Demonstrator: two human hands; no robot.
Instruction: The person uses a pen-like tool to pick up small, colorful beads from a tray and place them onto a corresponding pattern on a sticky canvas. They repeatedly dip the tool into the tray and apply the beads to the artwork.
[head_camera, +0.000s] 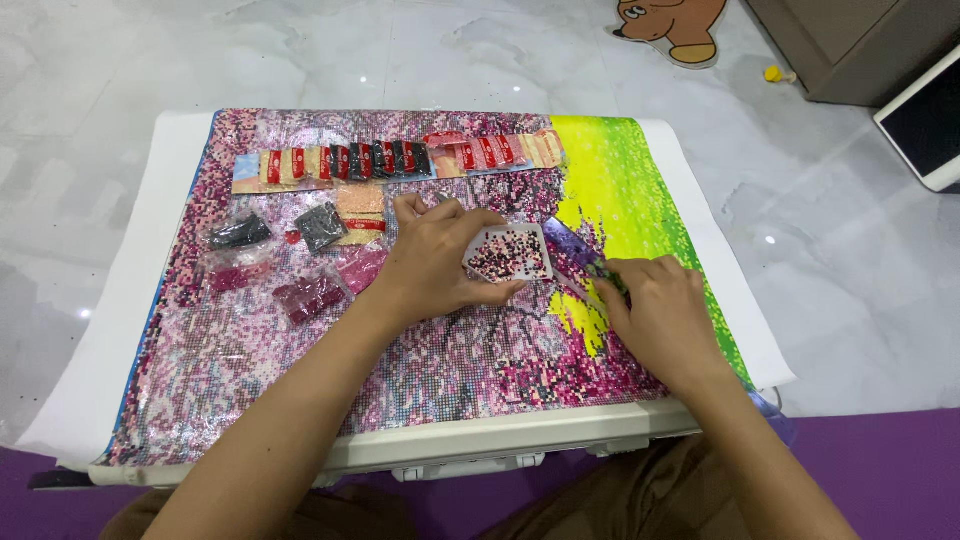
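A person bends over a diamond-painting canvas (300, 370) spread across a white table (500, 440), both hands at work near its middle. The left hand (430, 265) has its fingers closed on a small white tray (508, 255) of dark and pink beads, thumb at the near rim and fingers over the far edge, the tray lying flat on the canvas. The right hand (655, 310) sits just right of the tray, fingers curled shut around what appears to be a slim pen (585, 285); the view is too poor to be sure of its tip. The pen's long axis runs from the right hand up and left, toward the tray's near right corner, so the beads lie to the left of the right fingertips, close by, with bare canvas between. The left hand is the one touching the tray.

Beyond the tray, a row of red-sealed bead packets (400, 158) lines the canvas's far edge. Loose bags (300, 260) of black, pink and maroon beads lie to the left hand's left, well apart from the pen. The unfinished yellow-green patch (620, 190) lies on the canvas's right side.
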